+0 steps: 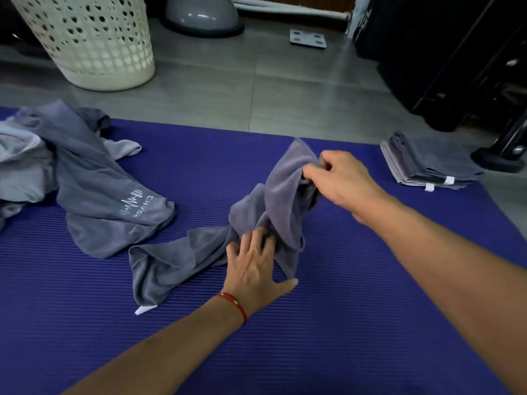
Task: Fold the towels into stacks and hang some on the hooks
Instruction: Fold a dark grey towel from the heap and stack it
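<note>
On the purple mat (313, 352), the right hand (339, 181) pinches a crumpled grey towel (273, 206); the left hand (256, 266) apparently grips it lower.

You have two hands in view, the left hand (256, 266) and the right hand (339, 181), and both are on one grey towel (279, 201) in the middle of the one purple mat (342, 323). At your left lies one loose heap of towels (71, 172); how many are in it you cannot tell, but at least two shades of grey show. At your right is one folded stack (430, 161), with two white labels visible. On the floor stand one white laundry basket (91, 38), one grey dome (202, 15) and one flat scale (308, 38). One red bracelet (235, 305) is on your left wrist.
</note>
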Demonstrator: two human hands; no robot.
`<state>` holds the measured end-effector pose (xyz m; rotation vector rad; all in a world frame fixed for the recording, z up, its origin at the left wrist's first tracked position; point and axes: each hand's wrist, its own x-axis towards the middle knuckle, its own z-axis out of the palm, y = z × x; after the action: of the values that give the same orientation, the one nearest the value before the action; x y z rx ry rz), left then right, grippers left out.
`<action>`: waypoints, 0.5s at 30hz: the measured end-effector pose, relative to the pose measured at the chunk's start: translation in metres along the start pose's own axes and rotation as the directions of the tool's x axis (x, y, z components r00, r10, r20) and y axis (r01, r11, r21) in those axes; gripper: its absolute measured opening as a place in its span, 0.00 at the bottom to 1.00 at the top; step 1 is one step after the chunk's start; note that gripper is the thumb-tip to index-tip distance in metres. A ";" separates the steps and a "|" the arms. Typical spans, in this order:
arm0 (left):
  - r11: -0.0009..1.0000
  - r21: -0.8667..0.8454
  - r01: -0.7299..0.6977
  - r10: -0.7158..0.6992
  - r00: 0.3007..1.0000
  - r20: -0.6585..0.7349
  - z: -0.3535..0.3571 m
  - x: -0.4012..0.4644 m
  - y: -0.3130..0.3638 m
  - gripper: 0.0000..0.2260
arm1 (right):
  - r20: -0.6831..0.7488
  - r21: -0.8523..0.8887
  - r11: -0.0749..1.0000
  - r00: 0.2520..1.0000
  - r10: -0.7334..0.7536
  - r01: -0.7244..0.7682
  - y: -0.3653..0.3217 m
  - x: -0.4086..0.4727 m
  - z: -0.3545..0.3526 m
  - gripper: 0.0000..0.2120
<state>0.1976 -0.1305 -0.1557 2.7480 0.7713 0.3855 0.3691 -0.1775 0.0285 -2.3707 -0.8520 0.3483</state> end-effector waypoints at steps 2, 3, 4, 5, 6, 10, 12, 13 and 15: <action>0.997 -0.023 0.075 -0.076 0.997 -0.016 -0.001 0.008 0.007 0.40 | 0.056 0.321 0.939 0.992 0.114 -0.126 -0.006 0.008 0.003 0.09; 0.993 -0.056 0.103 -0.105 0.993 -0.047 -0.002 0.012 0.009 0.38 | 0.101 0.462 0.864 0.980 0.172 -0.199 -0.006 0.011 0.004 0.07; 0.987 -0.106 0.123 -0.132 0.987 -0.086 -0.002 0.015 0.008 0.33 | 0.144 0.541 0.801 0.967 0.211 -0.255 -0.005 0.012 0.004 0.06; 0.974 -0.183 0.133 -0.155 0.981 -0.113 -0.002 0.019 0.004 0.27 | 0.166 0.566 0.774 0.959 0.229 -0.282 -0.001 0.014 0.005 0.06; 0.955 -0.268 0.130 -0.167 0.979 -0.119 -0.003 0.021 -0.003 0.21 | 0.177 0.573 0.764 0.955 0.238 -0.296 0.005 0.015 0.004 0.05; 0.850 -0.510 0.131 -0.229 0.964 -0.134 -0.029 0.013 -0.030 0.11 | 0.137 0.621 0.731 0.958 0.252 -0.281 0.038 0.019 -0.008 0.16; 0.751 -0.637 0.173 -0.299 0.950 -0.095 -0.046 0.004 -0.042 0.08 | 0.101 0.641 0.719 0.958 0.268 -0.269 0.052 0.017 -0.016 0.17; 0.724 -0.668 0.170 -0.289 0.955 -0.070 -0.055 0.002 -0.049 0.07 | 0.104 0.669 0.688 0.951 0.290 -0.283 0.059 0.017 -0.019 0.17; 0.703 -0.697 0.139 -0.220 0.975 -0.027 -0.073 0.003 -0.060 0.06 | 0.167 0.739 0.586 0.933 0.319 -0.332 0.069 0.013 -0.021 0.15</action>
<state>0.1485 -0.0663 -0.1067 1.9349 0.7211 0.6358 0.4225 -0.2213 0.0027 -1.6817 -0.1619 0.7190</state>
